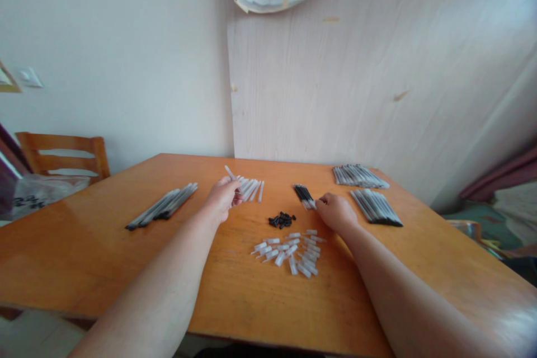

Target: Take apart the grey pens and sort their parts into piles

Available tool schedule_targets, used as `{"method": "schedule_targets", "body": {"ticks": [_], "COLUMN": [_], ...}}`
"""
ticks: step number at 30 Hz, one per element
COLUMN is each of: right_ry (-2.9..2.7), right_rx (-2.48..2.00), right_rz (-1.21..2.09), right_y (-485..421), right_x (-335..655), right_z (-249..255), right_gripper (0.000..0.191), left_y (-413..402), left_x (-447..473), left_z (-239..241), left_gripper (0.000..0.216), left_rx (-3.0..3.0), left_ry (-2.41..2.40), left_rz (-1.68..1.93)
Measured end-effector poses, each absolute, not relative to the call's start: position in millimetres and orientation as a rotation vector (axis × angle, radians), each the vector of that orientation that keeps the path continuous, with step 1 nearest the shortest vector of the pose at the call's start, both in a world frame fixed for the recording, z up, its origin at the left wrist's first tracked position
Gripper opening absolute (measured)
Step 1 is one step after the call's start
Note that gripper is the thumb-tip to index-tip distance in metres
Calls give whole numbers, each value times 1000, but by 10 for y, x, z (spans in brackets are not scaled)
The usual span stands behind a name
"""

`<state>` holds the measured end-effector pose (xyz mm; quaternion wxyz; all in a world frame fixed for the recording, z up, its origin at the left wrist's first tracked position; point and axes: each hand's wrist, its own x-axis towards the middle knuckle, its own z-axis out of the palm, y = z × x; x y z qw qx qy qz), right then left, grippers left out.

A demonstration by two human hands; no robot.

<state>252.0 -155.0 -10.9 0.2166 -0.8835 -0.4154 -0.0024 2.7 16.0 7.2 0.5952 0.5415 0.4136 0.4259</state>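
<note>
My left hand [225, 197] is closed around a slim translucent white tube [229, 172], which slants up past the thumb. Just right of those fingers several similar white tubes [253, 189] lie side by side. My right hand [335, 211] rests with curled fingers against the near end of a row of black rods with whitish tips [302, 196]; whether it grips one is hidden. Between the hands sits a small heap of short black plugs [282, 220]. Nearer me, several clear-white plastic caps with thin stems [289, 251] are scattered.
Bundles of grey-white pens with black ends lie at the left [168, 204] and right [376, 207]. A bagged bundle [359, 175] is farther back on the right. The wooden table [235, 302] meets the wall behind; a chair [62, 154] stands at far left.
</note>
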Motion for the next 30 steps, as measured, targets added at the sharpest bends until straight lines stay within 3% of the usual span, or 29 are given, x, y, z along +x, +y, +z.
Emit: {"method": "schedule_targets", "body": {"ticks": [8, 17, 30], "right_ry": [-1135, -1136, -1130], "right_rx": [-2385, -2354, -2323], "right_rz": [-23, -35, -30], "right_y": [-1541, -1517, -1517], "right_x": [2539, 2586, 2596], "right_z": [-127, -187, -195], "right_gripper": [30, 31, 32], "left_y": [411, 572, 511], "left_x": [-123, -224, -187], "left_z": [-51, -134, -158], "left_gripper": [39, 8, 8], "left_rx": [1664, 2211, 2553], "left_ry": [1257, 1336, 1482], "left_rz": [1241, 1097, 868]}}
